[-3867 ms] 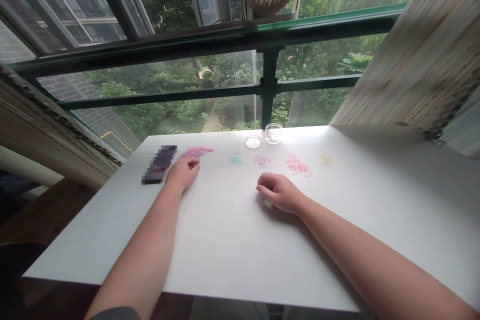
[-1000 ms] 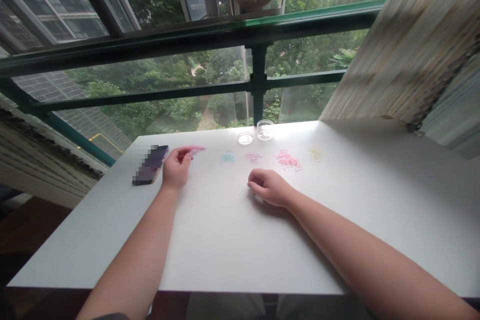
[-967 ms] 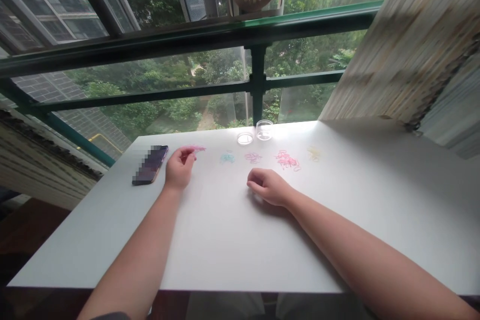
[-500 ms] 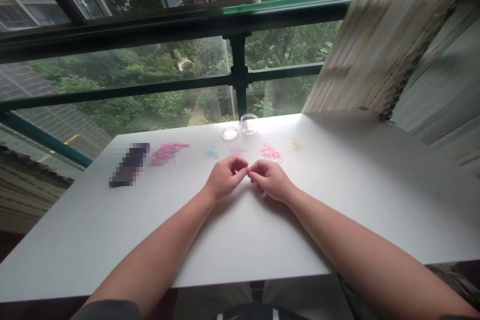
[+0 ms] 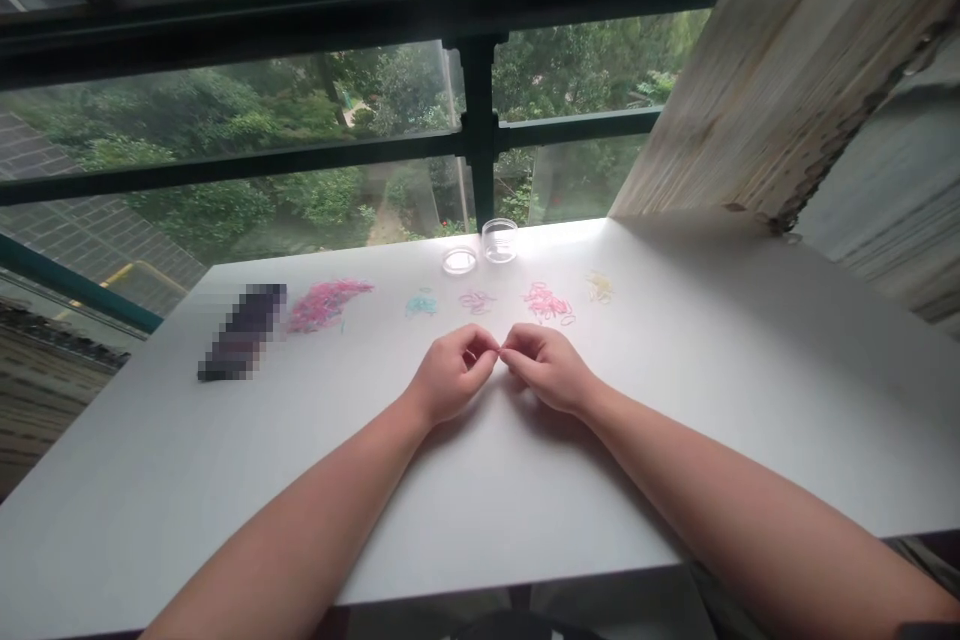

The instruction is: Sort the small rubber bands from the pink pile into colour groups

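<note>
My left hand (image 5: 459, 370) and my right hand (image 5: 547, 367) meet fingertip to fingertip just above the white table. Both are closed in a pinch; whatever lies between the fingertips is too small to make out. Beyond them sit small piles of thin coloured loops that look like rubber bands: a teal pile (image 5: 422, 302), a mauve pile (image 5: 476, 301), a pink pile (image 5: 547, 302) and a pale yellow pile (image 5: 599, 287). Farther left spreads a larger mixed pile (image 5: 328, 305), mostly pink.
A clear round container (image 5: 499, 241) stands at the table's back edge, with a clear lid (image 5: 460, 261) beside it. A dark, pixelated object (image 5: 246, 332) lies at the left of the white table (image 5: 465, 510). Behind are a green-framed window (image 5: 478, 130) and a curtain (image 5: 705, 90).
The camera view has tilted down slightly. My two hands stay pinched together at nearly the same spot, and the piles look the same.
</note>
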Tool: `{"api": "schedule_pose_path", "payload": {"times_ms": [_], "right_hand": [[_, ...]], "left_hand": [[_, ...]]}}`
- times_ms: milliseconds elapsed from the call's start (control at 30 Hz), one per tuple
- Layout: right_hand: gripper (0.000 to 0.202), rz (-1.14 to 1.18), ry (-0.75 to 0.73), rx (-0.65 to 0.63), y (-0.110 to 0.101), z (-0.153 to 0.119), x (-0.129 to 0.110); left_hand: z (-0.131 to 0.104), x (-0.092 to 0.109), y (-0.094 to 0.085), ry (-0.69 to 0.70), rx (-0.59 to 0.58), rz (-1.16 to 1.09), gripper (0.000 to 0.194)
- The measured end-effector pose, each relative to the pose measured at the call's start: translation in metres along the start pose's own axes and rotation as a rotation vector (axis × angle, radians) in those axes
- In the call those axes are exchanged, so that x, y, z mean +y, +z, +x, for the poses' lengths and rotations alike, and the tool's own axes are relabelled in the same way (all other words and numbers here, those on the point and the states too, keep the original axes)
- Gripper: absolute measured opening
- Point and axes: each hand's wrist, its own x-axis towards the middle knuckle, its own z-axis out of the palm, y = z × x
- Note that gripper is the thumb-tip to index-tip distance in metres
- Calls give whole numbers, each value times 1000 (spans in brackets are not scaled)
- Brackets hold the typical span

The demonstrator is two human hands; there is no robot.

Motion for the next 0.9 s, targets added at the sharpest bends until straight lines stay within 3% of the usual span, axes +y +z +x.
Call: {"api": "schedule_pose_path", "payload": {"times_ms": [300, 600, 800, 900], "right_hand": [[13, -20, -20, -35, -1, -1, -3], [15, 67, -83, 60, 3, -5, -6], [5, 151, -41, -7, 1, -4, -2], [14, 205, -45, -43, 1, -4, -1]], "left_hand": [[-2, -5, -2, 13, -32, -12, 9], [-3, -7, -5, 8, -86, -167, 11], [-4, -10, -4, -34, -82, -208, 12], [-3, -11, -4, -43, -80, -214, 13]]}}
